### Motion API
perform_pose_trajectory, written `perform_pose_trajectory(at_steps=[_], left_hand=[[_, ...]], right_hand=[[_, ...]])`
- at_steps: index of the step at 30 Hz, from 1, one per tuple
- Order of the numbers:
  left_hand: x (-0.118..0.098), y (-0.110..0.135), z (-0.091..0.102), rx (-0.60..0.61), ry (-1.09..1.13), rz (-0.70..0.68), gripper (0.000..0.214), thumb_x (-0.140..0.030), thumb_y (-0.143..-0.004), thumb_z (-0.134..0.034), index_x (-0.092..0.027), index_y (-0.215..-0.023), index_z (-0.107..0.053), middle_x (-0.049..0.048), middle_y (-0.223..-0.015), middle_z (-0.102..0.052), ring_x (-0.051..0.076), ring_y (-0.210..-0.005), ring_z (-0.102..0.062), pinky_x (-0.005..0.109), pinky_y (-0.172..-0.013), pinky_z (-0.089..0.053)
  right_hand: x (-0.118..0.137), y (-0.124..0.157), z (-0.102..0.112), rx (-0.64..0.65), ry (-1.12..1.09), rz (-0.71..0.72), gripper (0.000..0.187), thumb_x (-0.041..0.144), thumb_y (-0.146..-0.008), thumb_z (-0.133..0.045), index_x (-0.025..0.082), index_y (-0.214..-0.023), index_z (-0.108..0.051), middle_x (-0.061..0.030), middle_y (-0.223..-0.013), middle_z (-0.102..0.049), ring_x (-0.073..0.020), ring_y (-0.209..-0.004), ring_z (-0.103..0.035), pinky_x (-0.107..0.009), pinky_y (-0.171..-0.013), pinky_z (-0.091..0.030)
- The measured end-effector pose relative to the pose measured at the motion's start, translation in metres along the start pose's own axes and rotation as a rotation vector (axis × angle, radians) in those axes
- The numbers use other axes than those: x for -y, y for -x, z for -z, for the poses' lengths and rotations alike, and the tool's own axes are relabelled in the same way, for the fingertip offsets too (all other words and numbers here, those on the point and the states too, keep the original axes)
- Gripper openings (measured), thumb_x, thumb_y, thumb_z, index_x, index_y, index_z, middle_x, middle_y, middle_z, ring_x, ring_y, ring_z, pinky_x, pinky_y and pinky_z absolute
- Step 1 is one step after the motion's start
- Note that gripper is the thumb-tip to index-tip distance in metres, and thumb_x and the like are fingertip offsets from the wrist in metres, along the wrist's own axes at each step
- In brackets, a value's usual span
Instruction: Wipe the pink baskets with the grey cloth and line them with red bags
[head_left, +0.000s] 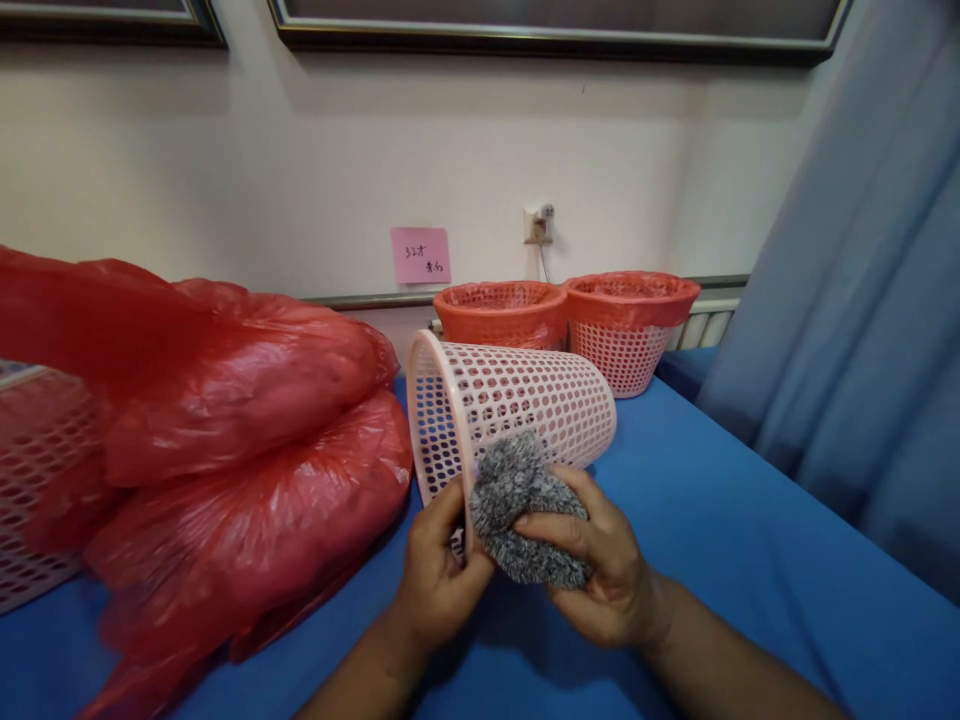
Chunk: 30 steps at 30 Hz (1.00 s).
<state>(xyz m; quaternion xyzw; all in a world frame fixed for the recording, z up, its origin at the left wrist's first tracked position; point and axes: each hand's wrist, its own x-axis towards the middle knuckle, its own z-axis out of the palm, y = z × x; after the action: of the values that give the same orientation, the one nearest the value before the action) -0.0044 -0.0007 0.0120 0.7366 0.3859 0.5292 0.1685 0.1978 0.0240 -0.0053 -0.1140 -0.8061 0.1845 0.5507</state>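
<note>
A pink plastic wastebasket with a honeycomb of holes lies tilted on its side, its mouth facing left. My left hand grips its rim at the lower front, the thumb outside and the fingers partly hidden inside the mouth. In my right hand is a bunched grey, fuzzy cleaning cloth. The cloth touches the basket's outer side close to the rim and covers some of the holes there.
Full red plastic bags are heaped at the left, partly in front of another pink basket. Behind stand two red-lined baskets by the wall. A blue curtain hangs at the right; blue covering spreads underneath.
</note>
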Motion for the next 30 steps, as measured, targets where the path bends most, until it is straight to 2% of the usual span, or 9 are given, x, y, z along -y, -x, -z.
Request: perform_pose_trajectory(at_steps=[3,5,10,13,16,21,24,27,30], left_hand=[[-0.002,-0.002,0.004,-0.016,0.046,0.000,0.027,-0.015,-0.089,-0.062,-0.019,-0.114,-0.071,0.0047,-0.099,-0.076,0.021,-0.083,-0.071,0.030,-0.078,-0.058],[-0.002,-0.001,0.005,-0.016,0.012,0.003,0.028,-0.015,-0.088,-0.062,-0.019,-0.114,-0.072,0.0048,-0.097,-0.076,0.020,-0.082,-0.072,0.029,-0.075,-0.058],[0.000,0.003,-0.001,0.044,-0.100,0.009,0.015,-0.017,-0.087,-0.060,-0.016,-0.099,-0.069,0.0049,-0.086,-0.071,0.020,-0.076,-0.069,0.028,-0.067,-0.055],[-0.001,0.004,-0.005,0.099,-0.141,-0.008,0.005,-0.017,-0.086,-0.058,-0.017,-0.088,-0.063,0.0011,-0.075,-0.063,0.016,-0.065,-0.061,0.027,-0.061,-0.051],[-0.004,0.003,-0.008,0.126,-0.167,-0.023,0.004,-0.017,-0.086,-0.057,-0.018,-0.082,-0.058,-0.0002,-0.071,-0.059,0.015,-0.063,-0.058,0.026,-0.060,-0.048],[-0.005,0.003,-0.011,0.175,-0.152,-0.039,0.009,-0.014,-0.082,-0.057,-0.020,-0.077,-0.054,-0.0005,-0.070,-0.058,0.015,-0.062,-0.055,0.027,-0.061,-0.047],[-0.005,0.003,-0.013,0.201,-0.078,-0.102,0.009,-0.012,-0.079,-0.056,-0.020,-0.082,-0.057,-0.0001,-0.074,-0.060,0.016,-0.063,-0.056,0.027,-0.063,-0.048],[-0.003,0.001,-0.012,0.205,-0.071,-0.117,0.013,-0.010,-0.082,-0.052,-0.020,-0.087,-0.060,0.0019,-0.078,-0.063,0.017,-0.070,-0.060,0.028,-0.068,-0.050],[0.000,0.002,-0.011,0.191,-0.124,-0.104,0.013,-0.009,-0.085,-0.052,-0.019,-0.085,-0.059,0.0022,-0.078,-0.061,0.017,-0.069,-0.059,0.027,-0.066,-0.048]], right_hand=[[-0.004,0.001,-0.002,-0.011,0.035,-0.005,0.068,0.006,-0.068,-0.058,0.026,-0.133,-0.064,-0.0094,-0.145,-0.047,-0.0254,-0.120,-0.064,-0.039,-0.098,-0.058],[-0.014,0.002,0.001,-0.161,0.118,-0.088,0.060,0.008,-0.071,-0.059,0.027,-0.127,-0.067,-0.0085,-0.142,-0.053,-0.0255,-0.122,-0.064,-0.040,-0.100,-0.056],[-0.070,0.000,0.029,-0.814,0.117,-0.703,0.044,0.026,-0.070,-0.070,0.022,-0.114,-0.074,-0.0069,-0.112,-0.072,-0.0264,-0.105,-0.070,-0.046,-0.099,-0.055],[-0.097,-0.001,0.044,-1.010,-0.153,-0.978,0.056,0.031,-0.066,-0.072,0.020,-0.121,-0.070,-0.0048,-0.099,-0.076,-0.0233,-0.085,-0.072,-0.041,-0.082,-0.060],[-0.091,-0.001,0.041,-0.941,-0.113,-0.921,0.055,0.031,-0.068,-0.072,0.021,-0.122,-0.070,-0.0058,-0.105,-0.075,-0.0242,-0.093,-0.072,-0.041,-0.085,-0.060],[-0.023,0.001,0.012,-0.356,0.174,-0.230,0.053,0.013,-0.075,-0.063,0.027,-0.126,-0.069,-0.0077,-0.137,-0.059,-0.0261,-0.124,-0.063,-0.042,-0.104,-0.054],[0.003,0.004,0.000,-0.151,0.127,0.010,0.064,0.009,-0.072,-0.060,0.027,-0.134,-0.063,-0.0094,-0.147,-0.049,-0.0268,-0.124,-0.064,-0.040,-0.100,-0.057],[-0.011,0.004,0.002,-0.314,0.192,-0.136,0.055,0.013,-0.075,-0.062,0.027,-0.127,-0.067,-0.0085,-0.139,-0.058,-0.0268,-0.121,-0.065,-0.042,-0.100,-0.056],[-0.051,0.000,0.017,-0.658,0.201,-0.549,0.043,0.024,-0.076,-0.067,0.024,-0.120,-0.071,-0.0071,-0.121,-0.070,-0.0264,-0.115,-0.067,-0.044,-0.103,-0.053]])
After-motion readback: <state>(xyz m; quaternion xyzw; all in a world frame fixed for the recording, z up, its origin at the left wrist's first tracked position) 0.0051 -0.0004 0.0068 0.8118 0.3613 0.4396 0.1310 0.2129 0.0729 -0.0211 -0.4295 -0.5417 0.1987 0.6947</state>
